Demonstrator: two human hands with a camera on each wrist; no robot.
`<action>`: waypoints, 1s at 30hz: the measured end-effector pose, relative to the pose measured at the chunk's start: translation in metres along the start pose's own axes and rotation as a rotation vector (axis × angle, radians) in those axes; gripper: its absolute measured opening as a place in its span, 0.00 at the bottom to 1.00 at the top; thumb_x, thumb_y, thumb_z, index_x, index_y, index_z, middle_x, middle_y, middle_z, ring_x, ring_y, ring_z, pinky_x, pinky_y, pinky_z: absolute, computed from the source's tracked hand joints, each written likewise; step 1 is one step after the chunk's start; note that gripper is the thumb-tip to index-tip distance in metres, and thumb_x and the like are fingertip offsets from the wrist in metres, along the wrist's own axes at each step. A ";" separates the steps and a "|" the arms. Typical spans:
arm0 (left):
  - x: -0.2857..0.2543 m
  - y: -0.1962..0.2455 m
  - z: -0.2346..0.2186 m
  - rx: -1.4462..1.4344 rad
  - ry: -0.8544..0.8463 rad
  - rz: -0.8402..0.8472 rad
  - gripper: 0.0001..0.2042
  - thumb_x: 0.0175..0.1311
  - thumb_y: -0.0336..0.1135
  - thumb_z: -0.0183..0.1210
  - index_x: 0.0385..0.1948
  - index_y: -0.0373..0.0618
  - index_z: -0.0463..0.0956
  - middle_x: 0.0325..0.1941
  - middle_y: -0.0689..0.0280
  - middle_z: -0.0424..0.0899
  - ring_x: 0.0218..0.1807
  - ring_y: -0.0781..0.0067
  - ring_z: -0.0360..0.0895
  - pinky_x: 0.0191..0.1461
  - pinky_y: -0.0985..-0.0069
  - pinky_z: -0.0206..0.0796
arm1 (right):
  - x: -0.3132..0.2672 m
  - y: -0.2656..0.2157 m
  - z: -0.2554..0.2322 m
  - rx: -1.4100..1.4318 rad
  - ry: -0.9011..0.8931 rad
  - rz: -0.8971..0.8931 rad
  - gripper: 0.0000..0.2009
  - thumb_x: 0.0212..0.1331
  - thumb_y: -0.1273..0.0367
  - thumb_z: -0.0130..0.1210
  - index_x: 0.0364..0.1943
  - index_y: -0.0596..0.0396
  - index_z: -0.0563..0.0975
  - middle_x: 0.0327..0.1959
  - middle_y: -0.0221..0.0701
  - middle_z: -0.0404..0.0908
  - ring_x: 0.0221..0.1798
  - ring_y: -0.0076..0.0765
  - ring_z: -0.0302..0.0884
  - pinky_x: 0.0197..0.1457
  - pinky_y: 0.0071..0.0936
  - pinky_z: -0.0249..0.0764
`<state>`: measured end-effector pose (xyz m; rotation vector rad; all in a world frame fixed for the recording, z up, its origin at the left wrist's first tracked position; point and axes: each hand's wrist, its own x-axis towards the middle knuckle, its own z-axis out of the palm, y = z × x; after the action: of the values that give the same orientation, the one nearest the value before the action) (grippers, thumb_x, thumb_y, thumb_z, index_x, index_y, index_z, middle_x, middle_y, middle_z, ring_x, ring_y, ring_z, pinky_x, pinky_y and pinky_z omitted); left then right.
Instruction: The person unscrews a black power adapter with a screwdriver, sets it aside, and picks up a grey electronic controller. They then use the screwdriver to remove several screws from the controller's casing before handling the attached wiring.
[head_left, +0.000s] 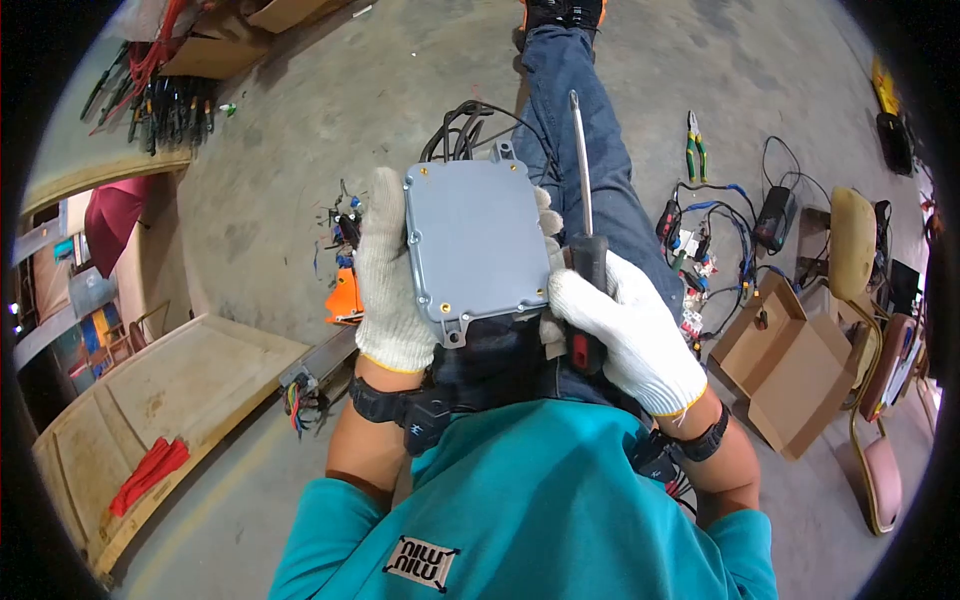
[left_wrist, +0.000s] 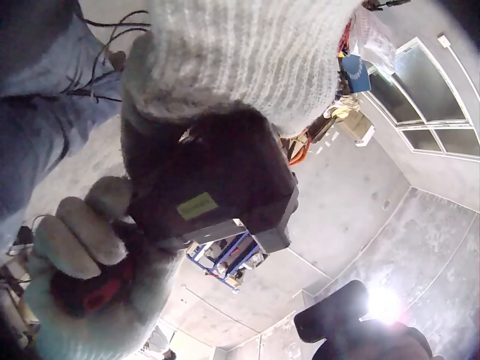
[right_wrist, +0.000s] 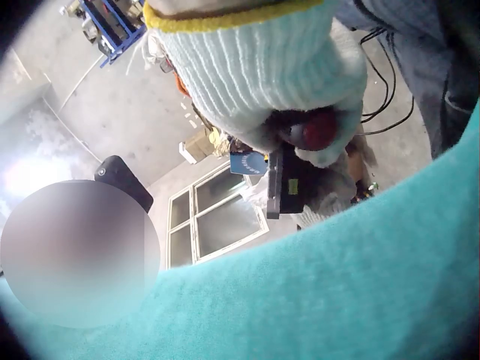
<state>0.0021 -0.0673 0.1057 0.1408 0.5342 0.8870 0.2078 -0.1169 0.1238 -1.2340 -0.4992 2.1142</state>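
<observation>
Here, left hand (head_left: pixel 385 280) curled round grey box (head_left: pixel 478 240), right hand (head_left: pixel 645 335) gripping screwdriver (head_left: pixel 588 255)

From my head view I look steeply down over the teal shirt (head_left: pixel 540 490) at the floor (head_left: pixel 340 120). My wrist views look from close by the left hand (left_wrist: pixel 244 60) and the right hand (right_wrist: pixel 262 82), tilted across the room; both share the window (left_wrist: pixel 424 94), and all three catch the grey enclosure (head_left: pixel 478 238).
</observation>
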 end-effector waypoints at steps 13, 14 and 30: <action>0.000 -0.003 0.005 0.013 0.152 -0.012 0.52 0.66 0.78 0.41 0.68 0.26 0.64 0.63 0.33 0.73 0.62 0.36 0.78 0.64 0.44 0.75 | 0.000 -0.001 0.003 0.154 -0.008 0.000 0.17 0.71 0.56 0.60 0.47 0.57 0.78 0.35 0.30 0.86 0.30 0.19 0.77 0.33 0.21 0.75; 0.001 -0.003 0.003 -0.012 0.163 -0.014 0.50 0.67 0.77 0.42 0.67 0.27 0.65 0.62 0.34 0.75 0.60 0.36 0.79 0.62 0.44 0.76 | 0.000 -0.001 0.003 0.155 -0.008 0.000 0.17 0.71 0.56 0.60 0.47 0.57 0.78 0.35 0.30 0.86 0.30 0.19 0.77 0.33 0.21 0.75; 0.000 -0.005 0.022 -0.038 0.384 0.024 0.41 0.70 0.71 0.45 0.62 0.35 0.72 0.55 0.41 0.81 0.53 0.44 0.84 0.56 0.50 0.82 | 0.002 -0.007 0.002 0.094 -0.027 -0.008 0.20 0.70 0.57 0.60 0.53 0.60 0.77 0.38 0.34 0.87 0.31 0.19 0.78 0.35 0.22 0.77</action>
<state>0.0163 -0.0685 0.1232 -0.0607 0.8730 0.9522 0.2070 -0.1104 0.1274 -1.1502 -0.4104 2.1257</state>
